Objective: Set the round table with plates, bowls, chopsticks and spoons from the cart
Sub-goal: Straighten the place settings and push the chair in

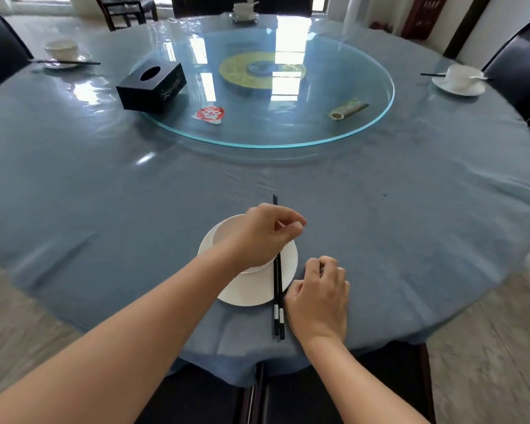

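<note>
Closest to my lens, the left forearm sweeps in from the bottom corner. At its end the left hand hovers over the small white ceramic bowl, fingers curled, thumb and forefinger tips drawn together right above the sticks. Whether it actually has them pinched I can't tell, because the hand hides the contact. The right hand sits knuckles-up on the cloth with its fingers loosely curled. I see nothing in it, and its thumb side is just beside the pair of slim black chopsticks with pale bands.

Those sticks lie side by side across the right rim of the round white ceramic plate, tips toward the table's centre and banded ends near the edge. The bowl sits on the plate. No spoon shows here.

My read on handling: the sticks are light, stiff and smooth, and bridged over a rim they'll roll at a nudge. I'd pinch both together near the bands. The bowl and plate look glazed, slick and chip-prone, so I'd take the plate by its rim.

Further out is the big round table under blue cloth, with a glass turntable, a black tissue box and white place settings round the far edge.
</note>
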Available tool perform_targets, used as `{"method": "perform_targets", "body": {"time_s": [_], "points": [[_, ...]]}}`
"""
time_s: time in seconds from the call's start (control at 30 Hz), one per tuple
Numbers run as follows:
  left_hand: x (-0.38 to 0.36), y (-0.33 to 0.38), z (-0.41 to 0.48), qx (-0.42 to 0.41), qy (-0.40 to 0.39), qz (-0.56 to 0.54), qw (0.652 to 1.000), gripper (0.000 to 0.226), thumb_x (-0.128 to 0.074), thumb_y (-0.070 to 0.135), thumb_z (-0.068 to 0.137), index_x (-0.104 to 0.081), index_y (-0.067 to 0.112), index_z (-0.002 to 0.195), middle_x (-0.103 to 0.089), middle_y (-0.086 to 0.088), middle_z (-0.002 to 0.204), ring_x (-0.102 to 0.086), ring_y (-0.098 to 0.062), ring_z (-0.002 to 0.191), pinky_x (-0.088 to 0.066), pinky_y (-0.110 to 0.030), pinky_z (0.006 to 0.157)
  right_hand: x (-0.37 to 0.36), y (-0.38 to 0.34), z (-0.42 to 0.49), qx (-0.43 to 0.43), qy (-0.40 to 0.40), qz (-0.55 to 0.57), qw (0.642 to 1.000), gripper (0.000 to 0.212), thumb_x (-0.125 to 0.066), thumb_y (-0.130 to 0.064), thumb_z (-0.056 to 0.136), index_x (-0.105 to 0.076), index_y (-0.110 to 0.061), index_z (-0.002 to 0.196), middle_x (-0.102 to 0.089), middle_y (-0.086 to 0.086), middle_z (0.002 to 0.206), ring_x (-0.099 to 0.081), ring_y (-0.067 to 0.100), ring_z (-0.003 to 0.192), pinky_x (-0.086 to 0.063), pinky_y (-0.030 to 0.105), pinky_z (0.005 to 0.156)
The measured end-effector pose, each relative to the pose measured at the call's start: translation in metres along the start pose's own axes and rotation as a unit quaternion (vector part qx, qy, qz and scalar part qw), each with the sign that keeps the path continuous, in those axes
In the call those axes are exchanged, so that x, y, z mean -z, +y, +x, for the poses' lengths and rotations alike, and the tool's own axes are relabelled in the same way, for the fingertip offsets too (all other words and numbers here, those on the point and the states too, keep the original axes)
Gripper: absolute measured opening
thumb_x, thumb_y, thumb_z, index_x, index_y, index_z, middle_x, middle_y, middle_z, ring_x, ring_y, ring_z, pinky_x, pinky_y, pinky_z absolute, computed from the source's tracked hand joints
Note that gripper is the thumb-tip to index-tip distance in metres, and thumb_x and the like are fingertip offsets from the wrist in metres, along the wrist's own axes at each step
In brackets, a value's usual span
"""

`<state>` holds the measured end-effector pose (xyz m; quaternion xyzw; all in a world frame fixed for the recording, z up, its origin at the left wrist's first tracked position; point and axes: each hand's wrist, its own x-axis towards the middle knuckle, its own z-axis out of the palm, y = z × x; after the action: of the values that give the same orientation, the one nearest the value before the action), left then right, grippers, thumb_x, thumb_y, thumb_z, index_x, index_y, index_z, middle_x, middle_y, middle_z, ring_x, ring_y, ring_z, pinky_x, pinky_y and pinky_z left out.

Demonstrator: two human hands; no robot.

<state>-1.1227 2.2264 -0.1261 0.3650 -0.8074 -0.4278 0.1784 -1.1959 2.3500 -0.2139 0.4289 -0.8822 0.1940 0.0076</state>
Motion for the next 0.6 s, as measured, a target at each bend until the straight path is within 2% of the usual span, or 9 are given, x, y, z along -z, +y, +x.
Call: {"method": "perform_targets", "body": {"time_s": [0.07,0.17,0.23,0.33,0.47,0.6], "points": [[0.0,0.002,-0.006,-0.01,-0.023,0.103,0.994,0.021,-0.061,0.031,0.092,-0.073,0.034,0.108,-0.066,0.021,0.089,-0.055,0.012,0.076,-0.032,0.004,0.065,0.0,-0.001,0.0,-0.002,0.0,0.002,1.0,0.013,-0.06,-0.008,0.076,-0.058,-0.008,0.089,-0.056,0.013,0.105,-0.05,0.03,0.091,-0.045,0.042,0.076],[0.003,0.002,-0.011,-0.063,-0.03,0.177,0.982,0.027,-0.059,0.03,0.095,-0.069,0.033,0.121,-0.066,0.014,0.108,-0.055,-0.001,0.09,-0.029,0.003,0.069,-0.001,-0.001,0.0,0.001,0.002,0.0,1.0,0.015,-0.062,-0.009,0.075,-0.058,-0.008,0.089,-0.056,0.013,0.104,-0.05,0.03,0.089,-0.046,0.042,0.075],[0.002,0.0,-0.012,-0.098,-0.026,0.208,0.973,0.03,-0.057,0.029,0.098,-0.066,0.03,0.127,-0.067,0.01,0.111,-0.055,-0.008,0.098,-0.027,0.001,0.07,-0.001,-0.001,0.0,0.001,0.009,0.002,1.0,0.016,-0.063,-0.008,0.073,-0.058,-0.008,0.088,-0.056,0.013,0.103,-0.051,0.031,0.089,-0.046,0.044,0.074],[-0.005,-0.006,-0.013,-0.118,-0.029,0.198,0.973,0.032,-0.058,0.023,0.098,-0.065,0.023,0.129,-0.068,0.004,0.111,-0.05,-0.018,0.107,-0.024,-0.009,0.078,-0.002,-0.001,0.0,0.003,0.014,0.001,1.0,0.016,-0.064,-0.007,0.072,-0.058,-0.008,0.087,-0.056,0.013,0.102,-0.052,0.03,0.088,-0.046,0.044,0.074],[-0.01,-0.014,-0.014,-0.12,-0.018,0.185,0.975,0.033,-0.059,0.018,0.097,-0.065,0.017,0.129,-0.068,-0.001,0.114,-0.046,-0.024,0.11,-0.034,-0.025,0.093,-0.003,0.0,0.0,0.004,0.009,-0.005,1.0,0.017,-0.064,-0.009,0.074,-0.058,-0.008,0.09,-0.056,0.013,0.104,-0.051,0.03,0.091,-0.047,0.044,0.076],[-0.012,-0.016,-0.017,-0.138,-0.005,0.185,0.973,0.033,-0.059,0.017,0.096,-0.065,0.016,0.129,-0.069,0.0,0.113,-0.046,-0.024,0.11,-0.034,-0.023,0.093,-0.002,0.0,-0.001,0.002,-0.002,-0.011,1.0,0.016,-0.063,-0.01,0.077,-0.058,-0.009,0.092,-0.055,0.013,0.106,-0.051,0.029,0.094,-0.045,0.043,0.079]]}}
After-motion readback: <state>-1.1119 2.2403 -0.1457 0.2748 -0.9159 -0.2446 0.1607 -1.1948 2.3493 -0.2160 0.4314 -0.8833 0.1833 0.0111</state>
